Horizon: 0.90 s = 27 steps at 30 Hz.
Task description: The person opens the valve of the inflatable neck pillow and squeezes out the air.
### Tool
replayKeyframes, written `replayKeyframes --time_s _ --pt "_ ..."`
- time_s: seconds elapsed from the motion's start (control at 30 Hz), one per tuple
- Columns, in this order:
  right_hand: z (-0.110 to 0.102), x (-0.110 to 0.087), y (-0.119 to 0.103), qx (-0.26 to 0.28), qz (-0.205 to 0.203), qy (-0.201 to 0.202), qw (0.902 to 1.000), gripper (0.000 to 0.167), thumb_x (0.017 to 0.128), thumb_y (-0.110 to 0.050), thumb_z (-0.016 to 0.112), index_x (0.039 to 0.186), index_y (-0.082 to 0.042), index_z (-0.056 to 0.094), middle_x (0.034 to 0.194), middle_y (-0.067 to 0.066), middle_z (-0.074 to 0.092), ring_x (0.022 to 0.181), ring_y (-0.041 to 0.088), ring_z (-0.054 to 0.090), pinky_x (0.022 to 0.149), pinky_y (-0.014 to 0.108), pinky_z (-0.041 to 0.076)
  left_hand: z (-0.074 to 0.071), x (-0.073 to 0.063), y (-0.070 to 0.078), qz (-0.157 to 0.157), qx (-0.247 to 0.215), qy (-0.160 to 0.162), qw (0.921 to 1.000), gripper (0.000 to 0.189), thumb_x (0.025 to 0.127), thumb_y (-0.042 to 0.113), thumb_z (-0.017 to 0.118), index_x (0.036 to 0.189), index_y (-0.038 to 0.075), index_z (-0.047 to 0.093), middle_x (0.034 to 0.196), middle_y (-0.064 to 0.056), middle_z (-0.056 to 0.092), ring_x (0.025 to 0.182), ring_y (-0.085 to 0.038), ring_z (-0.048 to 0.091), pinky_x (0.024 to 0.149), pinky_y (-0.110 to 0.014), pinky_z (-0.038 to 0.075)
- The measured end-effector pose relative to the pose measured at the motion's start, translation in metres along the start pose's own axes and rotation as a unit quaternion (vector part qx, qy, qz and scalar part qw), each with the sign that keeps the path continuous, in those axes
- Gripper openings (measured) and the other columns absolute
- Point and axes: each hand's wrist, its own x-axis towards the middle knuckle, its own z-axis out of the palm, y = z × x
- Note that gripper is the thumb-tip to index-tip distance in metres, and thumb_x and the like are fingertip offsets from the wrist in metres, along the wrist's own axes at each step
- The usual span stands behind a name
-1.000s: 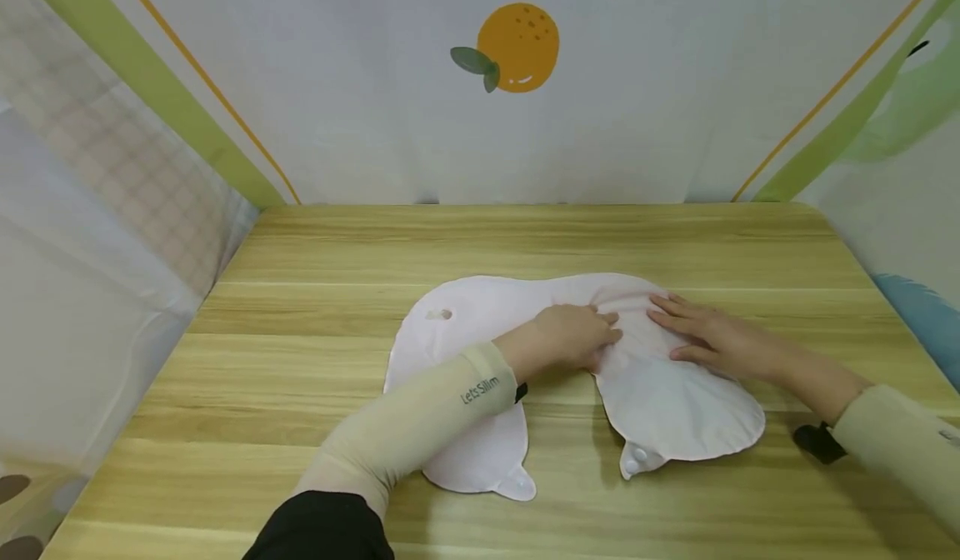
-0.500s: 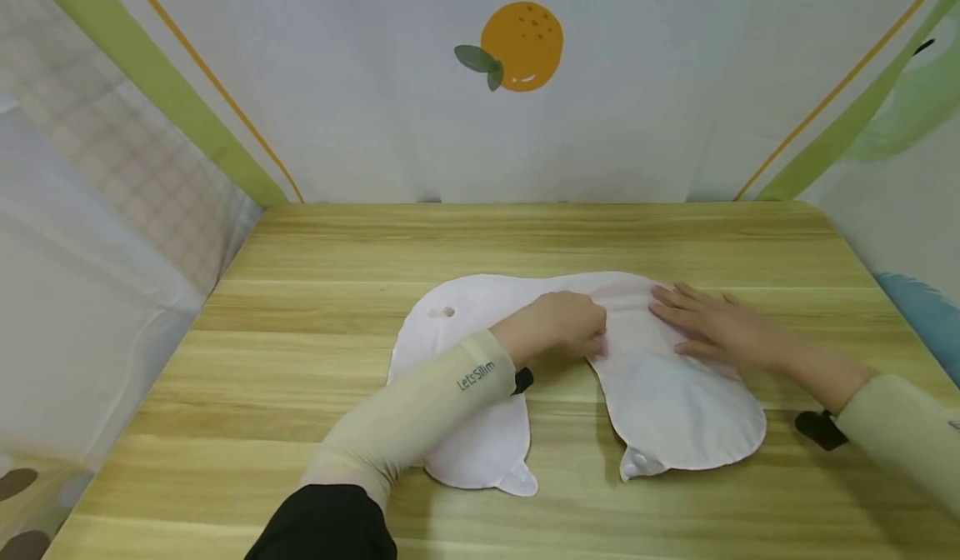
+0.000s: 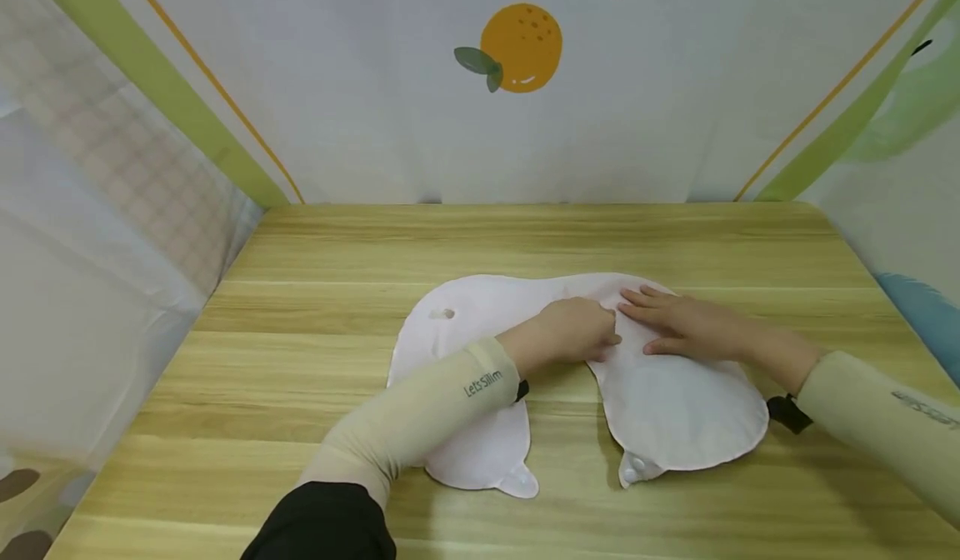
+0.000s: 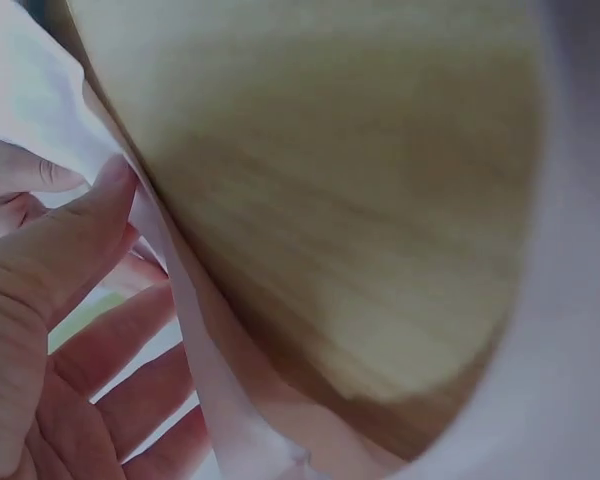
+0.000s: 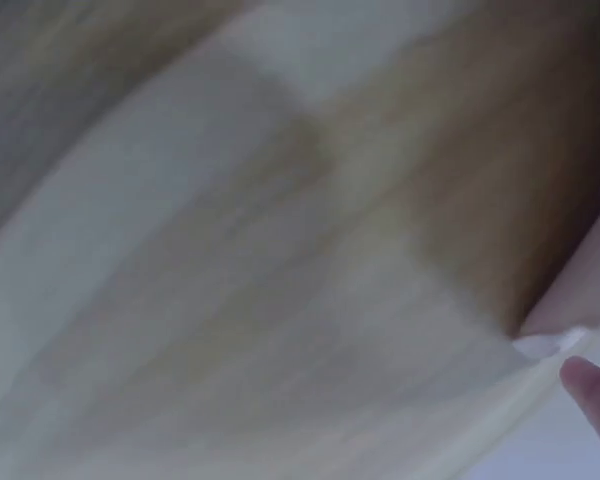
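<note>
A pale pink, U-shaped cloth piece point(image 3: 686, 418), like a neck-pillow cover, lies on the table with its two lobes toward me. Each lobe ends in a small tab point(image 3: 636, 467). With curled fingers, my left hand point(image 3: 573, 328) pinches the cloth near the inner edge of the bend. In the left wrist view, the left thumb point(image 4: 90, 225) lies along that edge. My right hand point(image 3: 690, 324) rests on the right part of the cloth, fingers extended. Only a fingertip point(image 5: 595, 400) of it shows in the blurred right wrist view.
The wood-grain table point(image 3: 300, 360) reaches back to a white curtain point(image 3: 337, 85) printed with an orange fruit. A small hole with a smudge point(image 3: 446, 313) marks the cloth's left part. A black band piece point(image 3: 789, 414) hangs below my right wrist.
My right hand has slid left over the cloth, toward my left hand. The left fingers have curled in from a more spread position. Creases between the hands have smoothed somewhat.
</note>
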Motion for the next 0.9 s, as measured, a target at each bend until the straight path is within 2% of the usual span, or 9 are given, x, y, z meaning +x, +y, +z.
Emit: replayKeyframes --time_s 0.17,0.3,0.43,0.57,0.67,0.73,0.8,0.9 --pt "-0.001 -0.002 0.002 -0.009 0.009 0.000 0.9999 0.071 0.093 -0.035 0.067 0.150 -0.001 0.041 0.159 0.022 0.033 0.145 0.052 0.026 0.110 0.067 0.031 0.000 -0.006 -0.002 -0.035 -0.027 0.006 0.9990 0.025 0.097 0.035 0.064 0.109 0.014 0.068 0.103 0.000 0.073 0.097 -0.015 0.069 0.086 -0.030 0.057" --pt "-0.002 -0.006 0.005 -0.020 0.031 -0.004 0.9993 0.075 0.093 -0.040 0.067 0.151 -0.003 0.039 0.160 0.021 0.031 0.145 0.051 0.026 0.105 0.073 0.032 0.000 -0.013 -0.006 -0.048 -0.031 0.010 0.9983 0.022 0.099 0.034 0.061 0.104 0.013 0.068 0.100 0.000 0.072 0.093 -0.015 0.068 0.082 -0.031 0.057" --pt "-0.002 -0.009 0.010 -0.033 0.049 -0.008 0.9982 0.076 0.093 -0.044 0.065 0.153 -0.005 0.038 0.162 0.017 0.029 0.146 0.050 0.026 0.102 0.078 0.030 0.002 -0.021 -0.010 -0.049 -0.017 0.007 0.9986 0.024 0.100 0.035 0.060 0.102 0.012 0.066 0.099 -0.002 0.070 0.093 -0.018 0.068 0.079 -0.034 0.058" --pt "-0.001 -0.010 0.013 -0.037 0.063 -0.016 0.9972 0.078 0.093 -0.048 0.063 0.154 -0.008 0.036 0.163 0.016 0.027 0.147 0.049 0.024 0.101 0.082 0.024 0.001 -0.027 -0.013 -0.036 -0.023 -0.016 0.9990 0.026 0.098 0.034 0.064 0.107 0.010 0.068 0.105 -0.005 0.070 0.098 -0.019 0.068 0.084 -0.035 0.058" --pt "-0.001 -0.012 0.015 -0.045 0.072 -0.017 0.9963 0.079 0.093 -0.050 0.062 0.155 -0.010 0.034 0.164 0.014 0.026 0.148 0.049 0.022 0.100 0.084 0.021 -0.001 -0.026 -0.014 -0.012 -0.014 -0.049 0.9986 0.038 0.096 0.030 0.066 0.133 0.020 0.063 0.133 -0.006 0.064 0.119 -0.019 0.063 0.096 -0.034 0.054" --pt "-0.001 -0.013 0.015 -0.051 0.077 -0.016 0.9956 0.079 0.093 -0.050 0.062 0.156 -0.012 0.033 0.164 0.013 0.025 0.148 0.049 0.021 0.101 0.084 0.020 -0.002 -0.024 -0.013 0.011 -0.005 -0.068 0.9976 0.055 0.096 0.028 0.066 0.148 0.033 0.048 0.152 -0.003 0.050 0.135 -0.018 0.052 0.103 -0.035 0.050" --pt "-0.002 -0.013 0.015 -0.057 0.080 -0.015 0.9951 0.078 0.094 -0.049 0.062 0.156 -0.012 0.033 0.164 0.012 0.025 0.148 0.048 0.021 0.102 0.084 0.019 -0.002 -0.021 -0.011 0.033 0.009 -0.081 0.9962 0.069 0.098 0.028 0.063 0.154 0.046 0.028 0.164 0.004 0.030 0.148 -0.017 0.035 0.112 -0.040 0.043" --pt "-0.003 -0.013 0.015 -0.060 0.081 -0.018 0.9948 0.078 0.094 -0.050 0.061 0.157 -0.014 0.032 0.165 0.011 0.024 0.149 0.047 0.021 0.102 0.084 0.019 -0.002 -0.016 -0.004 0.050 0.015 -0.078 0.9956 0.064 0.103 0.031 0.054 0.155 0.049 0.021 0.166 0.011 0.020 0.154 -0.015 0.021 0.118 -0.049 0.035"
